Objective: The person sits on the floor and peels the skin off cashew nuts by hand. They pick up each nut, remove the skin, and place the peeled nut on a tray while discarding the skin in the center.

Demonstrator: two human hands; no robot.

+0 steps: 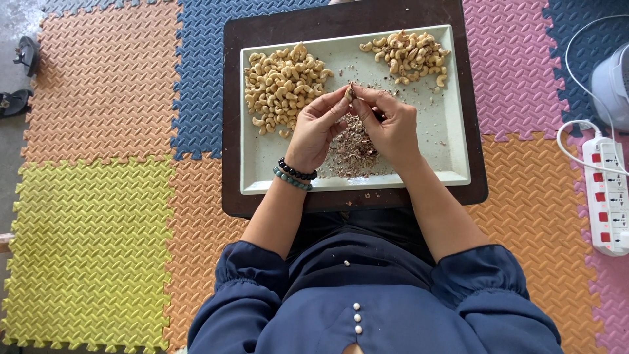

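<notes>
**Cashew held between both hands above the tray**

Fingertips of both hands are meeting over the middle of the pale green rectangular plastic tray (452, 137), and I am watching them from the head camera looking straight down. The left hand (316, 128) is pinching a single pale cashew nut (349, 94) from its side, thumb and forefinger closed on it. The right hand (391, 124) is closing on the same nut from the other side, fingers curled inward, so that the nut is gripped between the two hands and is hanging just above the tray floor, not resting on it.

I am judging that the hands are being kept directly over the heap of brown skin flakes (354, 152), so that any loose material is falling onto the heap and not onto the mats.

The large pile of cashews (283, 85) is lying in the far left corner of the tray, and the smaller pile of cashews (413, 56) is lying in the far right corner, well apart from it; the separation is keeping two lots distinct.

The tray is sitting on a dark brown board (229, 98), which is resting across foam floor mats (98, 196). Two beaded bracelets (295, 174) are circling the left wrist. A white power strip (606, 196) is lying to the right.
</notes>
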